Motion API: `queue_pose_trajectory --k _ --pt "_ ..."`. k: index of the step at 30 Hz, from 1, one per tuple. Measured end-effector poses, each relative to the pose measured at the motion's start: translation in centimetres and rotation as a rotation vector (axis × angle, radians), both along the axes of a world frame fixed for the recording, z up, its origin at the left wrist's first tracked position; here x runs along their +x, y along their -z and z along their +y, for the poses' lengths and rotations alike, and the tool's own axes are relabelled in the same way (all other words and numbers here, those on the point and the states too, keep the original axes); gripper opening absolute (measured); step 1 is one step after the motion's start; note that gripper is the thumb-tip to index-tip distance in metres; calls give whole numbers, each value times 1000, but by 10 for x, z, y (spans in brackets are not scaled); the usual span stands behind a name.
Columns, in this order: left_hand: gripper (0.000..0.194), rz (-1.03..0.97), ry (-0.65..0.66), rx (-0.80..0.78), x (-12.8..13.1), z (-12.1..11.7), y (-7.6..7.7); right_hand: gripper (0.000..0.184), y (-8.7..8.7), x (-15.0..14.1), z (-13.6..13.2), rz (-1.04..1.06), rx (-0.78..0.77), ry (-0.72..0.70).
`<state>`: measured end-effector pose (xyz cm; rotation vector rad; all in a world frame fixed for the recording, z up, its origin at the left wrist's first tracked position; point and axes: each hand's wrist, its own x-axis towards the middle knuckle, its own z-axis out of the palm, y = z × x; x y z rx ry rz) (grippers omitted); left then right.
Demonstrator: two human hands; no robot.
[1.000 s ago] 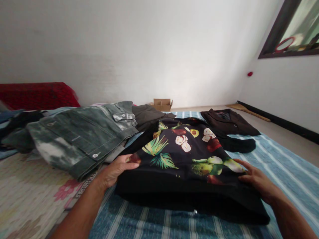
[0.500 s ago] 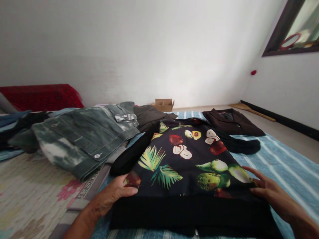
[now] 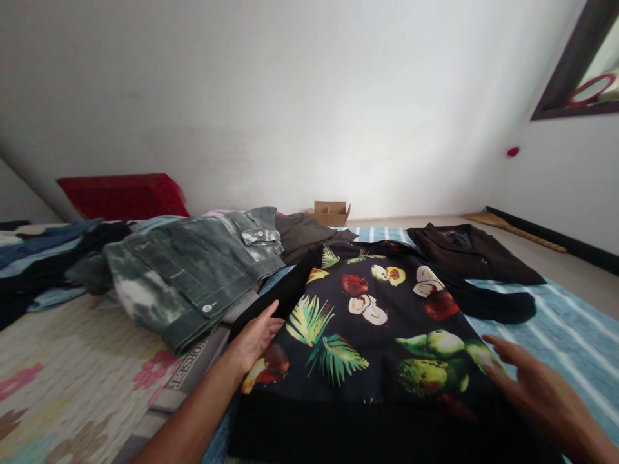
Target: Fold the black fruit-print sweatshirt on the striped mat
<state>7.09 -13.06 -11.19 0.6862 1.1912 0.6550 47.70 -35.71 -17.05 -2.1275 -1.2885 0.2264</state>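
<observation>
A black sweatshirt (image 3: pixel 372 351) printed with fruit and palm leaves lies spread out in front of me, its dark hem nearest. My left hand (image 3: pixel 256 338) rests at its left edge by the black left sleeve, fingers stretched out. At the right edge, my right hand (image 3: pixel 536 380) lies with fingers extended and apart, touching or just over the fabric. Neither hand grips the cloth. The right sleeve (image 3: pixel 498 303) reaches out to the side. Beneath is a blue striped sheet (image 3: pixel 570 322).
A grey-green denim jacket (image 3: pixel 193 277) lies to the left, beside a dark grey garment (image 3: pixel 309 232). More clothes (image 3: pixel 53 258) are heaped at far left. A folded dark brown garment (image 3: pixel 474 251) sits back right. A cardboard box (image 3: pixel 331 212) stands by the wall.
Both hands have let go of the sweatshirt's lower sides and opened. The left hand has moved up along the edge towards the sleeve. The view has shifted slightly left.
</observation>
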Motion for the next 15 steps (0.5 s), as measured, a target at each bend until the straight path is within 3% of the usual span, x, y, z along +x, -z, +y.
queue_pose_trajectory --k 4,8,11,15 --pt "54 -141 73 -120 15 14 4 44 -24 -52 31 -115 -2 -210" --pt "67 -209 -48 -124 18 33 7 42 -33 -100 58 -165 -46 -386" --pt "67 -165 -191 -75 19 52 7 42 -20 -121 74 -224 -37 -455" --pt "55 -119 -303 11 25 68 9 41 11 -132 86 -331 -3 -449"
